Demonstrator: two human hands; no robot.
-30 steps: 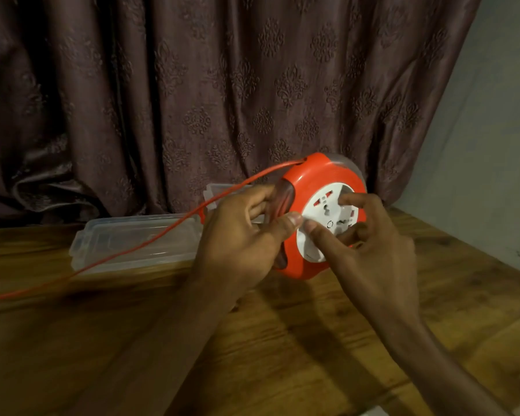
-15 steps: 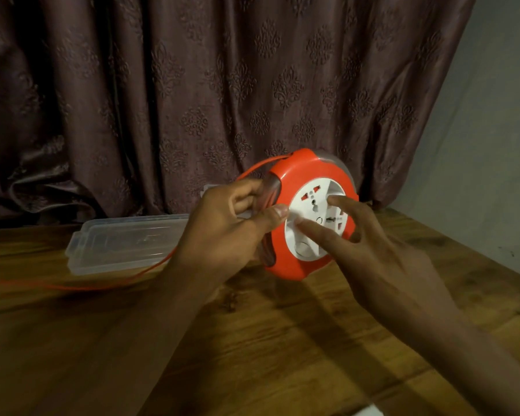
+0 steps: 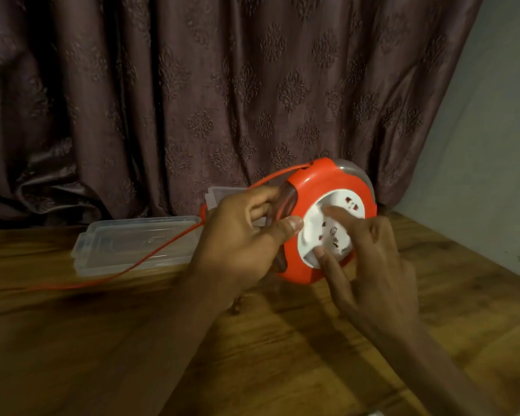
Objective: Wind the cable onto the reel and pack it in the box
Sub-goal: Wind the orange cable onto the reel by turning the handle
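Note:
An orange cable reel (image 3: 318, 187) with a white socket hub (image 3: 333, 226) stands on edge on the wooden table (image 3: 252, 340). My left hand (image 3: 243, 238) grips the reel's left rim, thumb against the hub. The fingers of my right hand (image 3: 370, 265) press on the white hub. A thin orange cable (image 3: 150, 255) leaves the top of the reel, passes behind my left hand and runs down left across the table. A clear plastic box (image 3: 222, 195) shows partly behind my left hand; its clear lid (image 3: 126, 244) lies flat to the left.
A dark patterned curtain (image 3: 222, 100) hangs close behind the table. A pale wall (image 3: 493, 160) borders the table on the right. The cable trails off the left edge of view.
The white hub has turned under my right fingers. The cable dropped from taut in the air to slack on the table, then rose a little over the lid. The left hand keeps its grip.

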